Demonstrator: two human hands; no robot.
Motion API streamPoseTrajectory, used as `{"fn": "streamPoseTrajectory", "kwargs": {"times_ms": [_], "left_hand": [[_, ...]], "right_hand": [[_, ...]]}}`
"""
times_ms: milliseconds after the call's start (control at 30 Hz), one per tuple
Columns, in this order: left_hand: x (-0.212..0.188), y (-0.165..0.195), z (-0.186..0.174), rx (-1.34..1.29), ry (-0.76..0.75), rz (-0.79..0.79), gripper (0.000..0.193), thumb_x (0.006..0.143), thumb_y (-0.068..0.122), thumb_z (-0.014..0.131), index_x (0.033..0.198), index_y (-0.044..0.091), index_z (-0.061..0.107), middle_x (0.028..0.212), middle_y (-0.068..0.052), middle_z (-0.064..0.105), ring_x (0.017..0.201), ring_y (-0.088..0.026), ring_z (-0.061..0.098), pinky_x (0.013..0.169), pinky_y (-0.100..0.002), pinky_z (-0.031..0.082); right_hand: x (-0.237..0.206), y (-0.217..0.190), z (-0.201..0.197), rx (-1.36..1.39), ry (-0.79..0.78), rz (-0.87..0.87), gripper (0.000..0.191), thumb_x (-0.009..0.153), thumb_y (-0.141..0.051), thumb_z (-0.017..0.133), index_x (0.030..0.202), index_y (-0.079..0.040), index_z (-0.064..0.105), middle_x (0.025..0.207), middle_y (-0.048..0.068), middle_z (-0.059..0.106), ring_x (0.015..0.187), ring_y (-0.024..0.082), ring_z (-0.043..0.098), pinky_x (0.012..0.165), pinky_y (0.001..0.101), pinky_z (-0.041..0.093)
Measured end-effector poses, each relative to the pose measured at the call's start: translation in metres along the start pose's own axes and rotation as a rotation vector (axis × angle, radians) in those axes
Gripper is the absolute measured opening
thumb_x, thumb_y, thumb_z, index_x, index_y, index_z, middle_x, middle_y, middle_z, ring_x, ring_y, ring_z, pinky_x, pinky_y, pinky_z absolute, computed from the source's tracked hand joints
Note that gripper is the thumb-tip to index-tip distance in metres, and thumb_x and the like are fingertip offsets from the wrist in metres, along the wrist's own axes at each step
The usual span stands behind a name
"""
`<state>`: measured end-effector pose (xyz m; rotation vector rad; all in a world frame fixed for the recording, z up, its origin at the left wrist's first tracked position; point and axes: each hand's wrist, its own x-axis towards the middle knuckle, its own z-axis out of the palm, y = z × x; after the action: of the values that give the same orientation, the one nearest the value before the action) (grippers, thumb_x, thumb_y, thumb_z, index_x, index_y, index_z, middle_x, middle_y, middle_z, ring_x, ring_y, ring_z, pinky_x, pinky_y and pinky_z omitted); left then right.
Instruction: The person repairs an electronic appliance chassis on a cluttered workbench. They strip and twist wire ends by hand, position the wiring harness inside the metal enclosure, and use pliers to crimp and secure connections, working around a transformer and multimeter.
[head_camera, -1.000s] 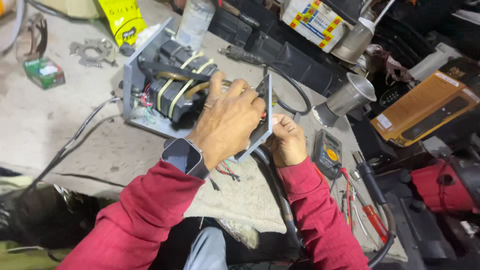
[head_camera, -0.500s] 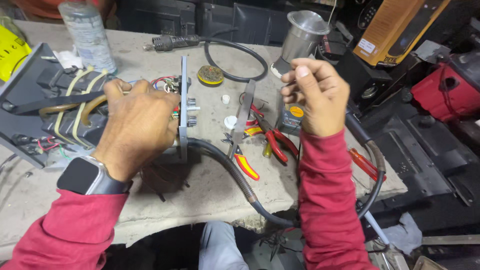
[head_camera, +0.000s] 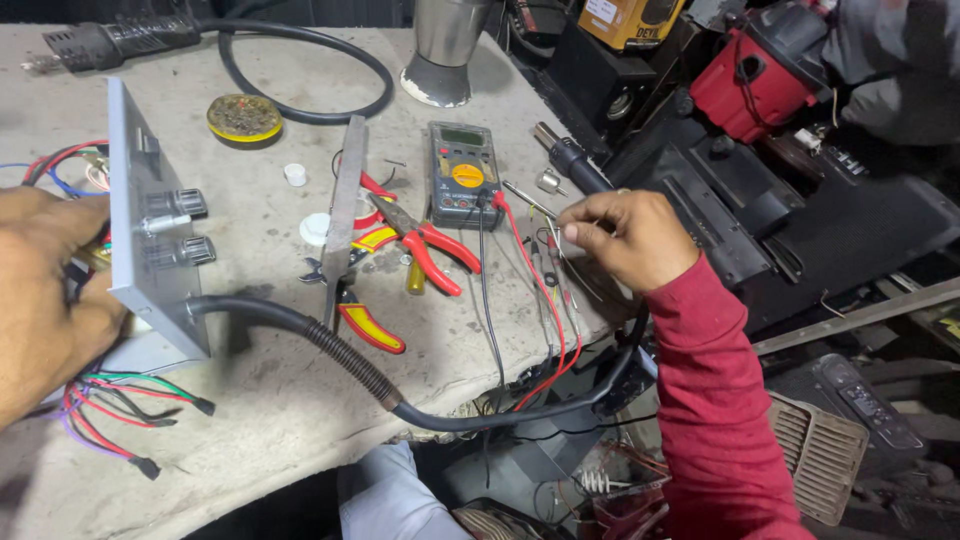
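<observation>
Left hand (head_camera: 45, 300) grips the rear of a grey metal panel (head_camera: 150, 230) standing on edge at the desk's (head_camera: 280, 420) left, fingers clamped on it. Right hand (head_camera: 625, 238), fingers pinched together on thin probe leads (head_camera: 548, 262). Beyond: red-handled pliers (head_camera: 425, 245), multimeter (head_camera: 463, 175).

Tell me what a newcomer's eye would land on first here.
The grey panel with knobs, standing on edge at the table's left, steadied by the left hand. Mid-table, red-handled pliers lie beside a multimeter, while the right hand pinches at its test leads.
</observation>
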<state>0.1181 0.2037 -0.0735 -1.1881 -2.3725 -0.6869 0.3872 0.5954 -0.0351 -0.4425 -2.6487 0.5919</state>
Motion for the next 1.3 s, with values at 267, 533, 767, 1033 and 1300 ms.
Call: {"fn": "streamPoseTrajectory", "kwargs": {"times_ms": [267, 533, 767, 1033, 1300], "left_hand": [[0.005, 0.023, -0.022, 0.354, -0.034, 0.025, 0.044, 0.066, 0.022, 0.083, 0.107, 0.005, 0.079, 0.09, -0.015, 0.072, 0.091, -0.033, 0.066, 0.081, -0.043, 0.053], [0.015, 0.02, -0.07, 0.31, -0.089, 0.154, 0.036, 0.064, 0.028, 0.085, 0.093, 0.011, 0.073, 0.089, -0.009, 0.074, 0.094, -0.034, 0.068, 0.083, -0.057, 0.039], [0.016, -0.043, -0.091, 0.136, -0.244, 0.107, 0.036, 0.074, 0.013, 0.073, 0.108, 0.003, 0.064, 0.088, -0.016, 0.071, 0.092, -0.036, 0.07, 0.079, -0.05, 0.05], [0.026, -0.108, -0.116, -0.19, -0.127, 0.159, 0.026, 0.092, 0.016, 0.063, 0.111, -0.002, 0.067, 0.083, -0.012, 0.071, 0.086, -0.032, 0.068, 0.069, -0.05, 0.045], [0.06, -0.127, -0.173, -0.354, -0.263, 0.072, 0.027, 0.073, 0.008, 0.064, 0.098, 0.001, 0.066, 0.088, -0.013, 0.073, 0.089, -0.033, 0.066, 0.077, -0.049, 0.044]], "right_hand": [[-0.025, 0.032, 0.051, -0.456, -0.011, -0.124, 0.023, 0.08, -0.029, 0.075, 0.098, -0.016, 0.082, 0.098, 0.006, 0.073, 0.093, 0.03, 0.07, 0.085, 0.0444, 0.051], [-0.042, -0.052, 0.049, -0.202, 0.335, 0.041, 0.014, 0.095, -0.015, 0.07, 0.102, -0.002, 0.071, 0.092, 0.012, 0.072, 0.079, 0.024, 0.071, 0.072, 0.038, 0.054], [-0.026, -0.098, 0.167, 0.161, 0.171, -0.212, 0.016, 0.08, -0.007, 0.074, 0.095, -0.001, 0.075, 0.086, 0.011, 0.078, 0.081, 0.014, 0.074, 0.079, 0.0255, 0.054], [0.023, -0.1, 0.203, -0.041, -0.02, -0.148, 0.011, 0.082, -0.006, 0.071, 0.092, -0.005, 0.075, 0.08, 0.007, 0.077, 0.073, 0.014, 0.071, 0.071, 0.0272, 0.056], [0.039, -0.144, 0.183, 0.046, 0.057, -0.092, 0.02, 0.094, -0.013, 0.064, 0.108, 0.0, 0.068, 0.093, 0.014, 0.076, 0.078, 0.022, 0.076, 0.072, 0.0304, 0.057]]}}
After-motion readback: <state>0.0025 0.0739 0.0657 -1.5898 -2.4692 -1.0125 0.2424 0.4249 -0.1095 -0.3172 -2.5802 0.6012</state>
